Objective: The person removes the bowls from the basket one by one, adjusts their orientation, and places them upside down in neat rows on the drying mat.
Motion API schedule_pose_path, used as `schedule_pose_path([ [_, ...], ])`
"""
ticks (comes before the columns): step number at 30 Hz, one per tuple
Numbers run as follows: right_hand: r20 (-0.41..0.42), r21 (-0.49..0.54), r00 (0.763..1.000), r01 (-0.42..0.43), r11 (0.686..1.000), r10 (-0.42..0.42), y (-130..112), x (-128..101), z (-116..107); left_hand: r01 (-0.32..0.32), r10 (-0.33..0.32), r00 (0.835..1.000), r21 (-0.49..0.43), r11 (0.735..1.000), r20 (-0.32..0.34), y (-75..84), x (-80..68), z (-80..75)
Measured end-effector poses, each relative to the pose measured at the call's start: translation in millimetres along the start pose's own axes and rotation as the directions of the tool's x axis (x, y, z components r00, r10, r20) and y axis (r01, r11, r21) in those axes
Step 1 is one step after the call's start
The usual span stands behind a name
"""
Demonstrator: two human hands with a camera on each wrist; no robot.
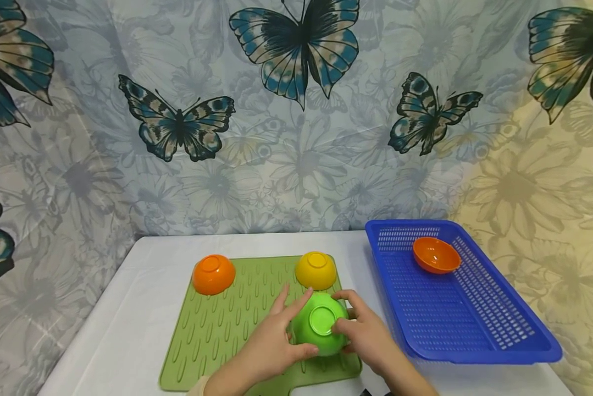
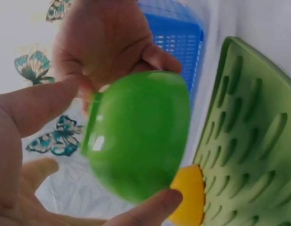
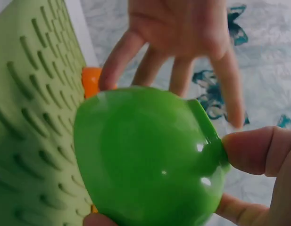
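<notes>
An upside-down green bowl [image 1: 321, 324] is over the near right part of the green ridged mat [image 1: 256, 313], with space between its rim and the mat in the left wrist view. My right hand [image 1: 367, 333] grips it from the right, the thumb against the foot ring and fingers at the rim. On the other side my left hand [image 1: 271, 341] has its fingers spread straight, with fingertips at the bowl's rim. Just behind, a yellow bowl [image 1: 316, 270] lies upside down on the mat. An orange bowl [image 1: 214, 274] lies upside down at the mat's far left corner.
To the right stands a blue perforated basket [image 1: 400, 308], its low walls close beside the mat. Inside it, toward the back, an orange-red bowl [image 1: 437, 255] sits with its opening up. White cloth [image 1: 113, 308] covers the table, and a butterfly-print curtain [image 1: 306, 165] hangs behind.
</notes>
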State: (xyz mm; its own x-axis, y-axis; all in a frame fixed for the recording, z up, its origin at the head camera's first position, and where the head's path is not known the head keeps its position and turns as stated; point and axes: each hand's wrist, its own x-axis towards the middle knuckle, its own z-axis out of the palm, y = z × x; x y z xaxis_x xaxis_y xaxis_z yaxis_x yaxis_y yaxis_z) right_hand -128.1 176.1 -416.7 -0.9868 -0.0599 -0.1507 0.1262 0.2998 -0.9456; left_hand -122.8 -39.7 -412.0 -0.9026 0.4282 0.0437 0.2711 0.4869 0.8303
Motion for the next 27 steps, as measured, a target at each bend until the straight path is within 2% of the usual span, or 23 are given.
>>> schedule_pose_path([
  [2,-0.009,0.012,1.000,0.019,1.000,-0.018,-2,-3,4,0.036,-0.035,0.999,-0.048,0.998,0.007,-1.6,2.3,1.2],
  [5,0.010,0.054,0.999,0.033,0.998,-0.034,-3,-5,8,0.038,-0.038,0.999,-0.071,0.997,0.009,-5.0,3.5,2.4],
  [12,0.170,0.183,0.982,0.048,0.982,-0.080,3,-1,17,0.013,-0.010,0.997,0.030,0.999,-0.077,-19.2,1.7,-6.6],
  [15,0.225,0.230,0.969,0.048,0.972,-0.101,10,4,21,0.022,-0.020,0.997,0.026,0.999,-0.079,-26.9,0.6,-14.6],
  [20,0.282,0.338,0.951,0.023,0.941,-0.125,19,15,36,0.068,-0.070,0.997,-0.040,0.997,-0.043,-42.8,-5.0,-36.0],
  [24,0.324,0.410,0.938,-0.023,0.912,-0.122,22,22,56,0.128,-0.129,0.992,-0.143,0.981,0.000,-57.8,-17.8,-59.3],
  [27,0.345,0.431,0.932,-0.052,0.901,-0.112,23,27,75,0.179,-0.178,0.984,-0.186,0.966,0.021,-70.1,-29.8,-76.0],
])
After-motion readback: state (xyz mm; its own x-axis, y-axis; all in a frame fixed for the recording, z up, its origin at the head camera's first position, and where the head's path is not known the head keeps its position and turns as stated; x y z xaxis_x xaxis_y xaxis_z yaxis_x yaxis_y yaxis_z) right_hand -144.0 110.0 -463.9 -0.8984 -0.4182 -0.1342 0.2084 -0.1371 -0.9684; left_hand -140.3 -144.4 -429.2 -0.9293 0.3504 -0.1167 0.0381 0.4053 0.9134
